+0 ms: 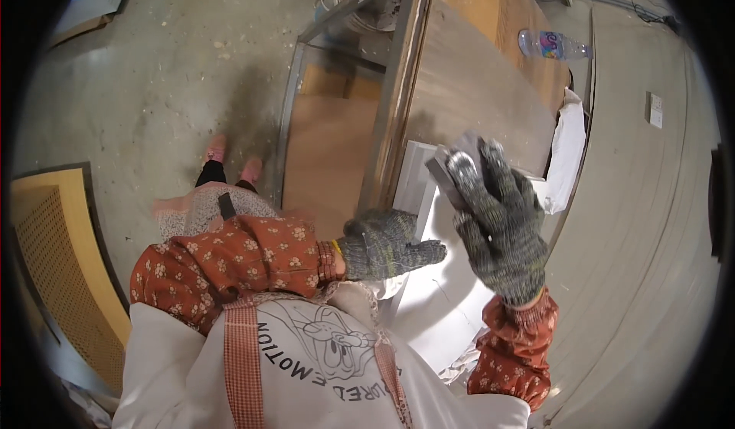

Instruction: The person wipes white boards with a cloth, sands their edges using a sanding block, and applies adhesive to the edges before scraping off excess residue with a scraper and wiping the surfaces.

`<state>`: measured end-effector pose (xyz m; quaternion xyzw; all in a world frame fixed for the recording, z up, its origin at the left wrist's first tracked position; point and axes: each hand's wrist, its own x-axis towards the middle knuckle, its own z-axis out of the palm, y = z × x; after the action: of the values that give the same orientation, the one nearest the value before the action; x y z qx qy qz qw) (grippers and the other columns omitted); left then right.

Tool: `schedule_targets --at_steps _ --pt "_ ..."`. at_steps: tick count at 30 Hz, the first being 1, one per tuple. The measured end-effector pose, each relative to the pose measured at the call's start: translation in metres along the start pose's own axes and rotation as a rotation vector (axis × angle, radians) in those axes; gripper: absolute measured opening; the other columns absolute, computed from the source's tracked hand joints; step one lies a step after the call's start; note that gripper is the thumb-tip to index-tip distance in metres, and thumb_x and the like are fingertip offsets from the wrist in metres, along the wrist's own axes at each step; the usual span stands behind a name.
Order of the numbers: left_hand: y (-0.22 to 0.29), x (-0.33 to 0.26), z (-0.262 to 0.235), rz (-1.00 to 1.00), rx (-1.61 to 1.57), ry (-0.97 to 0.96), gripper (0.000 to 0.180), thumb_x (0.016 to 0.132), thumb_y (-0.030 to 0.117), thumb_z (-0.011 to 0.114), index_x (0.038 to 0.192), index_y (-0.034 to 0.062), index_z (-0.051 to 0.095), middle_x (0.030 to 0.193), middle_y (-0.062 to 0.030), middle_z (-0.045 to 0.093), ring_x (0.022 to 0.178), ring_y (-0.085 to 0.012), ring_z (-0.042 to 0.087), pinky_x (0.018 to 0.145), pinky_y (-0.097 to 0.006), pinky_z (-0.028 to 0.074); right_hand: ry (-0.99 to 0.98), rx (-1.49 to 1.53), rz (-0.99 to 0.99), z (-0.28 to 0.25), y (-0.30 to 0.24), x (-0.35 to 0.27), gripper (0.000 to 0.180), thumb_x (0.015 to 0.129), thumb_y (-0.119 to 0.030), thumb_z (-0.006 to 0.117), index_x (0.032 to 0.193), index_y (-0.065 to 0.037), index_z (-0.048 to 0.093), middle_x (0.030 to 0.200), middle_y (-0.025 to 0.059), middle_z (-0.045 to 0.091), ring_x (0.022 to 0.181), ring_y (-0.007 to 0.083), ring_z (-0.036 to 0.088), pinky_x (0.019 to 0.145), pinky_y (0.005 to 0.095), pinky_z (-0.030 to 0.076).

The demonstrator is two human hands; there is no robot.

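Head view looks straight down on a person in grey knit work gloves and orange flowered sleeve covers, bent over a white panel [440, 291] that lies on the wooden workbench [475, 84]. The right hand [498, 215] grips a small grey block [453, 161], probably a sanding block, with the fingers wrapped over its top and the block pressed at the panel's far end, just beside a second white piece [568, 153] at the bench's right edge. The left hand [387, 245] lies on the near left edge of the panel with fingers curled and thumb pointing right; it seems to be steadying the panel, though I cannot tell whether it truly clasps the edge or only rests there. The panel looks flat, stiff and fairly light, with a smooth painted face that would be slippery under knit gloves and easy to scuff, so it is best held by its edges, not its face. The block looks small, light and firm, an easy one-hand grip across its width. The right forearm reaches forward from the lower edge with the wrist nearly straight; the left elbow is bent sharply and the forearm crosses in front of the body. A plastic water bottle [553, 45] lies on the bench's far end, well apart from both hands.
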<state>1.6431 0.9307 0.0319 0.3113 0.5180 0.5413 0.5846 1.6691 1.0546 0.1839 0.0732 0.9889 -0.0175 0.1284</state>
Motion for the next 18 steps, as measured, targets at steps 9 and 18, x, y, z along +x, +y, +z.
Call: schedule_targets --at_steps 9,18 --pt "0.001 0.01 0.002 -0.023 0.152 -0.068 0.072 0.071 0.07 0.056 0.081 -0.0008 0.064 0.076 -0.0197 0.062 0.077 -0.032 0.061 0.072 -0.044 0.045 -0.037 -0.063 -0.108 -0.009 0.01 0.017 0.04 0.076 -0.02 0.057 0.115 -0.011 0.062 0.129 0.0183 0.049 0.103 0.0337 0.055 0.089 0.0425 0.045" --pt "0.003 0.011 -0.013 -0.027 0.23 -0.148 0.065 0.074 0.066 0.058 0.08 0.0017 0.065 0.072 -0.017 0.062 0.07 -0.0296 0.059 0.07 -0.043 0.045 -0.132 -0.18 -0.213 -0.018 0.011 0.032 0.044 0.078 -0.017 0.056 0.122 -0.013 0.058 0.13 0.0205 0.048 0.102 0.0353 0.055 0.089 0.0453 0.044"
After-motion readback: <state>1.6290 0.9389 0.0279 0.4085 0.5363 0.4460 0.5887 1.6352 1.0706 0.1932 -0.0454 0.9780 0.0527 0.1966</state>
